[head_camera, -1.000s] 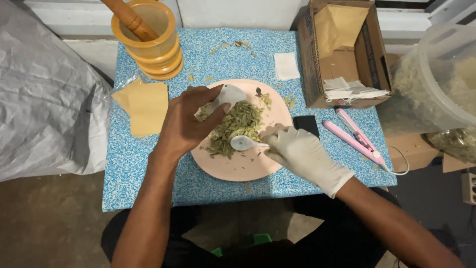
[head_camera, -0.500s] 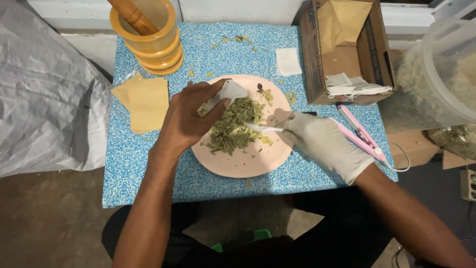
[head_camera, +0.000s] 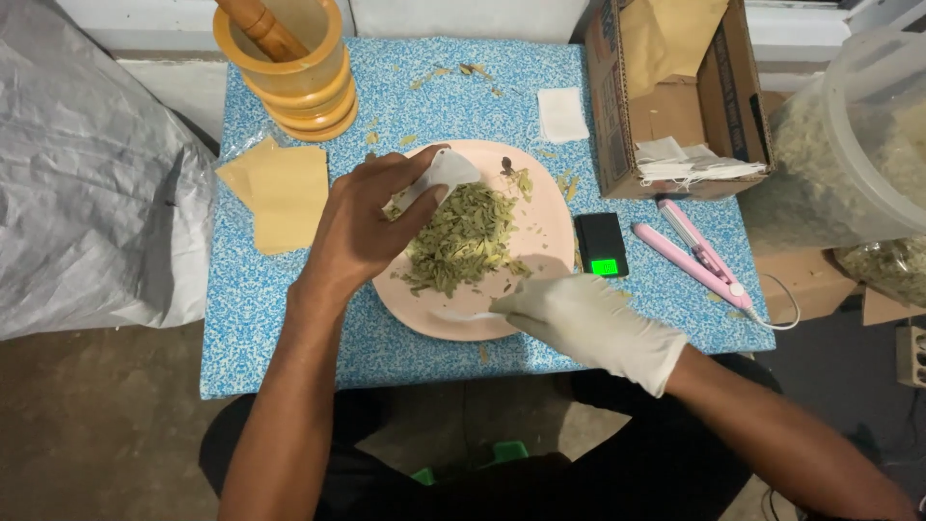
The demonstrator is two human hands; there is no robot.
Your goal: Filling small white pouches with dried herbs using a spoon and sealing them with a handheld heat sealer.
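Over pink plate (head_camera: 540, 236) | small white pouch (head_camera: 439, 177) held tilted by left hand (head_camera: 362, 227) above dried-leaf heap (head_camera: 463, 236) | white spoon (head_camera: 463, 315) gripped by gloved right hand (head_camera: 588, 323), handle lying left-right, just below-right of heap

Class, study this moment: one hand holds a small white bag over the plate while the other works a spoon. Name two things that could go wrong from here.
1. The dried leaves are heaped on a shallow pink plate; a scoop with the white spoon may push bits onto the table, where some already lie.
2. The left hand holds the small white bag by its edge, so leaves could miss it.

Right hand (head_camera: 588, 323) drawn back from the leaf pile (head_camera: 463, 236) to the plate's (head_camera: 540, 207) near rim, white spoon (head_camera: 463, 315) pulled along
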